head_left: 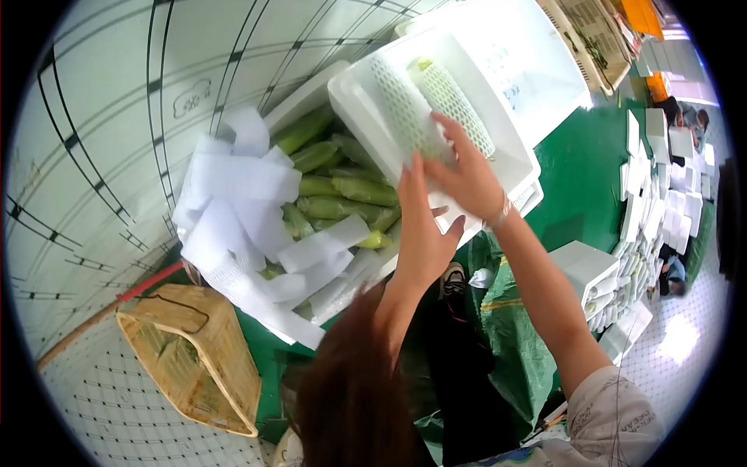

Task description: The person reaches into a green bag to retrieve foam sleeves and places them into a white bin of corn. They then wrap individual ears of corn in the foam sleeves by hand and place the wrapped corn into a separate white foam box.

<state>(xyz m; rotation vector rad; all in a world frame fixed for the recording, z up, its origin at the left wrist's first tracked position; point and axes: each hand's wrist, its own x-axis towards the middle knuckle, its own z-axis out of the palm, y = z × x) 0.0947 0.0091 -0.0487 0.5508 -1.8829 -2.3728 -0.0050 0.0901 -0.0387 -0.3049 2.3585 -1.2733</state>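
Observation:
Two long green vegetables in white foam net sleeves lie side by side in a white foam box: one netted vegetable (pixel 401 105) on the left and another netted vegetable (pixel 455 105) on the right. My right hand (pixel 471 175) is over the lower end of the left one, its fingers apart and slightly blurred. Just below, my left hand (pixel 424 241) is at the box's near side with fingers stretched and thumb apart. Whether either hand touches the net cannot be made out. Beneath sits a larger box of bagged long green vegetables (pixel 346 191), next to loose white foam net sleeves (pixel 241 187).
A yellowish plastic basket (pixel 222 366) rests on its side at lower left. Another white foam box (pixel 521 62) is behind. A green woven sack (pixel 513 327) lies by my legs. Many white boxes (pixel 634 202) and other people are at the right.

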